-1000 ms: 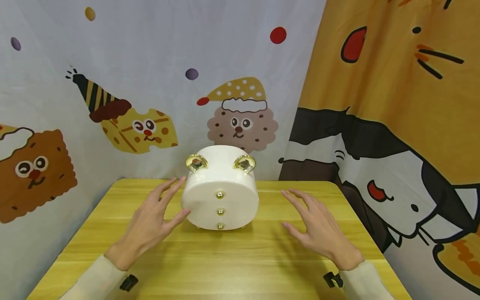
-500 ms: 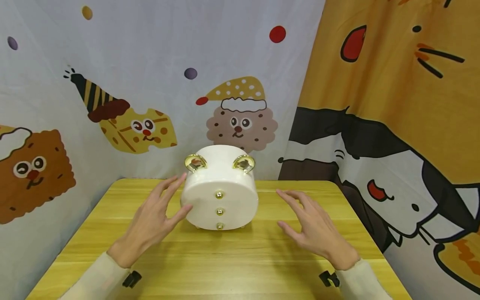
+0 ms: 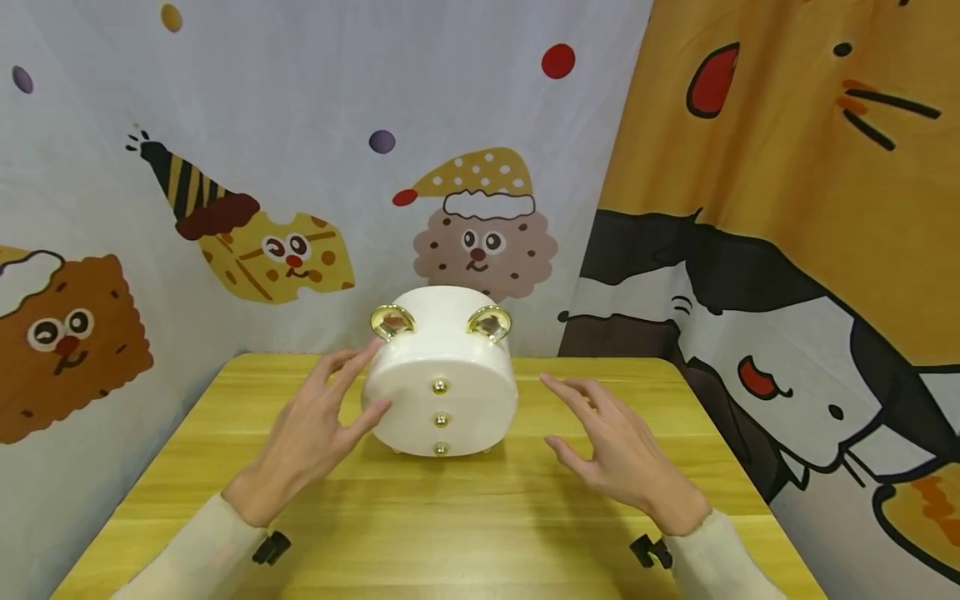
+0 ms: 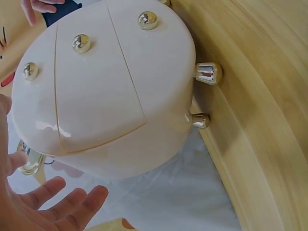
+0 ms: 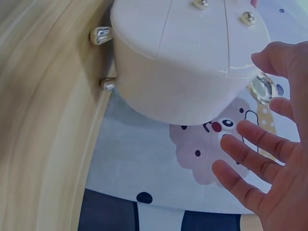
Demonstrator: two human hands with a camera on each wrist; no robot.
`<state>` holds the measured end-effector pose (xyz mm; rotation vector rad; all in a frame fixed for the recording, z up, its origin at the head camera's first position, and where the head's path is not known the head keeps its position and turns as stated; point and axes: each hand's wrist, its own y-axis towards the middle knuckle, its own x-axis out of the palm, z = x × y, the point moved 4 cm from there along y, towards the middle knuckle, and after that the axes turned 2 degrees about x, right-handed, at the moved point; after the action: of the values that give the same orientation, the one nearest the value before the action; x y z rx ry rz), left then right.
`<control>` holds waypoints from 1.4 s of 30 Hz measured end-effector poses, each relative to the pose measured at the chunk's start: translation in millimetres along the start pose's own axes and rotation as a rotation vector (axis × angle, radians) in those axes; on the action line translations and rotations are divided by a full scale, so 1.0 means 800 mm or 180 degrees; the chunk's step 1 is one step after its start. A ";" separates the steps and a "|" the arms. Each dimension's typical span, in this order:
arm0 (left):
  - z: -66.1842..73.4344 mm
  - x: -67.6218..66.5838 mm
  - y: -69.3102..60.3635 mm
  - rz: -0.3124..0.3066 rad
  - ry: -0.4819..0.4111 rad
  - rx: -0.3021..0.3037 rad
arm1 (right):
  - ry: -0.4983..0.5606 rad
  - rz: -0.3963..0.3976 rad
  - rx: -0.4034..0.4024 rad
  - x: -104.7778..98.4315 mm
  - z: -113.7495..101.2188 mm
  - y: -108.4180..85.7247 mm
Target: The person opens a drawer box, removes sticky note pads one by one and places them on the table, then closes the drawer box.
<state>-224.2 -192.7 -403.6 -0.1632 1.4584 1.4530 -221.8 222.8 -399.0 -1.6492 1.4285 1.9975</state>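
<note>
A glossy white box (image 3: 442, 408) with rounded sides stands upright on the wooden table. Three gold knobs run down its front, and thin seams between them in the left wrist view (image 4: 96, 96) suggest drawers. Two gold ear-shaped rings, the left ring (image 3: 392, 321) and the right ring (image 3: 490, 322), sit on top; small gold feet (image 4: 208, 73) lift it off the table. My left hand (image 3: 307, 429) is spread at the box's left side, holding nothing; contact is unclear. My right hand (image 3: 622, 446) hovers right of the box, fingers apart, with a gap between.
The wooden table (image 3: 435, 533) extends around the box, its back edge meeting a pale cloth backdrop (image 3: 300, 100) with cartoon prints. An orange curtain with a cartoon cat (image 3: 780, 350) hangs along the right side.
My right hand has drifted left, nearer the box. The left hand has shifted slightly right and up along the box's side. The box stays in place.
</note>
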 end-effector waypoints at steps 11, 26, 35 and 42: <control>0.005 0.003 0.009 0.0044 -0.0063 -0.0047 | 0.0110 -0.0026 -0.0087 -0.005 -0.015 0.016; 0.009 0.007 0.018 0.0230 -0.0112 0.0016 | 0.0290 -0.0029 -0.0174 -0.004 -0.032 0.033; 0.013 0.011 0.022 0.0189 -0.0278 -0.0062 | 0.0445 -0.0059 -0.0216 -0.002 -0.042 0.044; 0.013 0.014 0.023 0.0210 -0.0401 -0.0085 | 0.0558 -0.0088 -0.0256 0.002 -0.050 0.049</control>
<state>-236.6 -173.3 -396.2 -0.0395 1.3534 1.5092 -222.0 171.8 -375.5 -1.9095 1.3881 1.9618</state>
